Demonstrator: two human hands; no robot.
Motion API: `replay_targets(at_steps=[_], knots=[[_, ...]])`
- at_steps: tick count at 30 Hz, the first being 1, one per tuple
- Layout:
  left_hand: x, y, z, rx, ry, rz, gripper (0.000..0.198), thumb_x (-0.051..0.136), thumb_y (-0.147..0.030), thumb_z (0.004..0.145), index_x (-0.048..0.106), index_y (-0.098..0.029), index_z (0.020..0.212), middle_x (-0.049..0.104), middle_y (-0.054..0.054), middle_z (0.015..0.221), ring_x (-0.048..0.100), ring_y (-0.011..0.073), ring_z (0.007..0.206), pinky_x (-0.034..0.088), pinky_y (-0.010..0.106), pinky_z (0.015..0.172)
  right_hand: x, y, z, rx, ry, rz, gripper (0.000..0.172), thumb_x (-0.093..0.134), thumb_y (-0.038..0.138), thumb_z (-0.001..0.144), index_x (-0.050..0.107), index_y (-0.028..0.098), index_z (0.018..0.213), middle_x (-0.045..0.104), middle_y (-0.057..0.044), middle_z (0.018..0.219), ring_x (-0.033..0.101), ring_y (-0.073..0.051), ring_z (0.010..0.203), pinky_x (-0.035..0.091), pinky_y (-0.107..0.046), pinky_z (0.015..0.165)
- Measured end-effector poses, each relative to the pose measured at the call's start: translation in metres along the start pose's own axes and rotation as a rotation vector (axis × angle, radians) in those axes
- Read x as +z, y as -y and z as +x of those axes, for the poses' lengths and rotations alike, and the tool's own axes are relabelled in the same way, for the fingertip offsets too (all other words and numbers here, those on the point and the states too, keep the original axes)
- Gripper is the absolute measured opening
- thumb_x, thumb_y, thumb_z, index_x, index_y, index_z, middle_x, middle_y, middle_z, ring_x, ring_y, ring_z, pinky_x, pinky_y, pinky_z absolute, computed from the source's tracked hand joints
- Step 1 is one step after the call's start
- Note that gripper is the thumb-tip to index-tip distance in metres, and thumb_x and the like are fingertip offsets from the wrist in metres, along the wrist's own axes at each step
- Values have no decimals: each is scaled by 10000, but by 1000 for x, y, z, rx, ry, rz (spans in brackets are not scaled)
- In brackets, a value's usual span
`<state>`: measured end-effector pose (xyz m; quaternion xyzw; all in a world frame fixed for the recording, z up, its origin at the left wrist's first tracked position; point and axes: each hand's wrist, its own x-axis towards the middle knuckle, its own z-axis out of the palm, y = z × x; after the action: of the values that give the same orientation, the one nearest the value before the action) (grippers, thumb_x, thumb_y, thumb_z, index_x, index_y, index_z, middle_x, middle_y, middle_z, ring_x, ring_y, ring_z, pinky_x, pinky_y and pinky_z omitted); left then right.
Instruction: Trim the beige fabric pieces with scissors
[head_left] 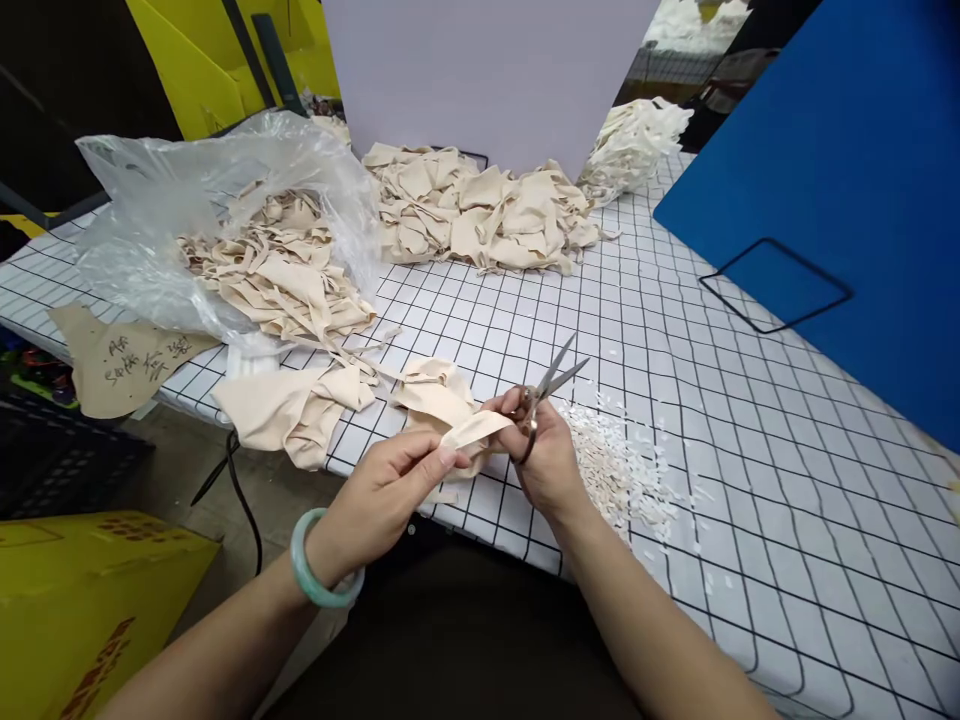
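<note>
My left hand (390, 490), with a green bangle on its wrist, pinches a beige fabric strip (480, 430) near the table's front edge. The other end of the strip reaches my right hand (547, 460), which grips a pair of metal scissors (551, 385). The blades point up and to the right, slightly apart. A crumpled beige fabric piece (435, 390) lies just behind the strip on the gridded table (750, 420).
A heap of small white trimmings (615, 470) lies right of my right hand. A clear plastic bag of beige pieces (247, 240) sits at left, more beige pieces (487, 210) at the back, a white stack (634, 140) beyond, a blue board (847, 190) at right, a handwritten paper (120, 360) at left.
</note>
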<state>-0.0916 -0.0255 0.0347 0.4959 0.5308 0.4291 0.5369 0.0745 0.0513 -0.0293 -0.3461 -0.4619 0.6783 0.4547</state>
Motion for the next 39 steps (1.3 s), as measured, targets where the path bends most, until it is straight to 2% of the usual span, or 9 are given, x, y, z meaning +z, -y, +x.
replay_targets(at_steps=[3, 6, 9, 12, 15, 19, 24, 29, 39], knots=[[2, -4, 4, 244, -99, 189, 262, 567, -330, 966, 761, -187, 863, 573, 91, 1015, 544, 224, 1039, 476, 335, 908, 0, 3, -3, 72, 6, -3, 331, 809, 284, 688, 523, 237, 849, 651, 10, 875, 593, -136, 712, 484, -246, 613], [11, -3, 12, 335, -58, 154, 261, 538, -278, 984, 760, -200, 872, 565, 108, 1263, 453, 276, 1296, 388, 404, 1097, 12, -3, -10, 144, -17, 21, 400, 836, 385, 653, 521, 237, 850, 656, -2, 898, 599, -141, 696, 503, -261, 618], [24, 6, 23, 294, 17, -80, 292, 503, -288, 1002, 745, -189, 870, 600, 114, 1248, 536, 273, 1214, 434, 421, 1058, 20, -10, -18, 197, -57, 50, 459, 817, 480, 662, 541, 245, 943, 647, 2, 851, 617, -161, 711, 533, -296, 671], [37, 20, 31, 221, -40, -216, 310, 499, -328, 1004, 724, -185, 847, 598, 105, 996, 568, 256, 1094, 491, 362, 896, 7, -5, -27, 193, -38, -25, 420, 801, 484, 689, 535, 242, 907, 623, 12, 812, 615, -168, 727, 529, -305, 686], [45, 30, 33, 205, -79, -204, 322, 475, -337, 1014, 714, -193, 851, 458, 61, 749, 520, 257, 1085, 463, 308, 762, -22, 18, -41, 67, -13, -289, 340, 725, 508, 787, 556, 238, 906, 633, -21, 899, 607, -194, 802, 511, -333, 724], [52, 34, 29, 214, -45, -154, 329, 439, -308, 1023, 661, -182, 816, 467, 69, 947, 502, 181, 852, 402, 287, 643, -48, 48, -63, -100, -58, -812, 397, 666, 619, 804, 633, 230, 876, 610, -62, 897, 566, -251, 876, 472, -405, 792], [58, 34, 27, 333, 3, -12, 313, 418, -293, 1021, 620, -186, 808, 455, 82, 1079, 482, 222, 1000, 433, 318, 801, -47, 45, -78, -178, -15, -1142, 426, 752, 620, 717, 622, 215, 712, 578, -30, 694, 503, -211, 718, 424, -384, 706], [61, 32, 28, 396, 38, 26, 306, 397, -252, 1022, 596, -187, 799, 452, 81, 1055, 465, 234, 1052, 417, 344, 917, -47, 33, -81, -238, -24, -1170, 463, 752, 586, 724, 522, 210, 583, 546, -9, 608, 484, -167, 623, 387, -344, 649], [64, 32, 29, 482, 52, 107, 299, 387, -232, 1026, 618, -180, 843, 470, 85, 1034, 468, 229, 1077, 429, 334, 940, -46, 40, -75, -294, -5, -1168, 487, 733, 553, 770, 466, 206, 557, 509, 7, 566, 466, -139, 571, 382, -316, 629]])
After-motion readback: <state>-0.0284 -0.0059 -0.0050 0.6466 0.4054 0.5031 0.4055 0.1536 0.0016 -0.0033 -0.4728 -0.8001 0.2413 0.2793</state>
